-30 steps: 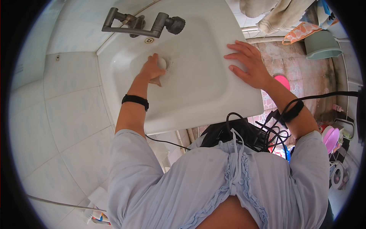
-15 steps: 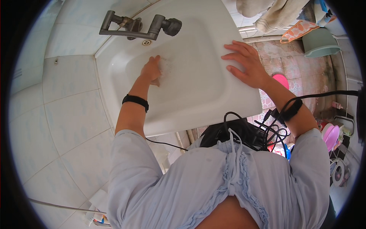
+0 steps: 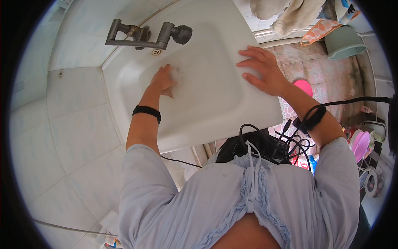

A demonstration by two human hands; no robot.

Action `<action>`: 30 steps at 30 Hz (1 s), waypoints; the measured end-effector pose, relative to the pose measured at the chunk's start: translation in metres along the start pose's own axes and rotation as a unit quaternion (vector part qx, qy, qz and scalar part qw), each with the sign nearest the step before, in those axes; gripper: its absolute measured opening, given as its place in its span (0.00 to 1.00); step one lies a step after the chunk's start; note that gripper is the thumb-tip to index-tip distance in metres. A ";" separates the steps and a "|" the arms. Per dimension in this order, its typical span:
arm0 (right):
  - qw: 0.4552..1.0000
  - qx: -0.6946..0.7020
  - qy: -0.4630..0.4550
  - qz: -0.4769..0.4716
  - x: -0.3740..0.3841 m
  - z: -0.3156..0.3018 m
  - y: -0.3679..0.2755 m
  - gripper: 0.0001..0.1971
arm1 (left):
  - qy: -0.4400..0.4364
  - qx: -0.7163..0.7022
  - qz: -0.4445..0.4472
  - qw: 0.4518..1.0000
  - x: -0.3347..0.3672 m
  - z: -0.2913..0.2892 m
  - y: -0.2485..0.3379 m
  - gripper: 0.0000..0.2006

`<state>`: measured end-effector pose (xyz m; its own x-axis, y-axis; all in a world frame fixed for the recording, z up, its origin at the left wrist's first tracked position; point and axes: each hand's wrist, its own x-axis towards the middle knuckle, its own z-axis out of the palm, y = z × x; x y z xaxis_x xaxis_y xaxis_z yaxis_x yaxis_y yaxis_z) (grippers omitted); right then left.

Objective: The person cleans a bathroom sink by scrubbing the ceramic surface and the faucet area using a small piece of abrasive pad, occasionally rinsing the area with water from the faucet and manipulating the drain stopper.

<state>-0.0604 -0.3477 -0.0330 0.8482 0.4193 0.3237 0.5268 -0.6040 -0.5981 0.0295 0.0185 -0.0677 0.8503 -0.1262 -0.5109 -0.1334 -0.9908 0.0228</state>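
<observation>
The left hand is pressed into the bowl of the white ceramic washbasin, just below the grey metal tap at the basin's rear edge. Over the last second it has shifted slightly across the bowl, which suggests that scrubbing is under way. Its fingers are curled on a small pale cleaning pad, partly hidden. The right hand is held flat and unclenched on the basin's right rim, unchanged, grasping nothing
</observation>
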 end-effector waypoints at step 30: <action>0.991 0.086 0.090 -0.051 -0.008 0.018 0.016 0.13 | -0.056 -0.163 0.007 0.985 0.013 0.016 -0.005 0.30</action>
<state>-0.0601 -0.3490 -0.0582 0.7956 0.3351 0.5047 0.6058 -0.4334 -0.6672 0.0329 0.0228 -0.0880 0.7863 -0.1510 -0.5991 0.0414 -0.9546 0.2950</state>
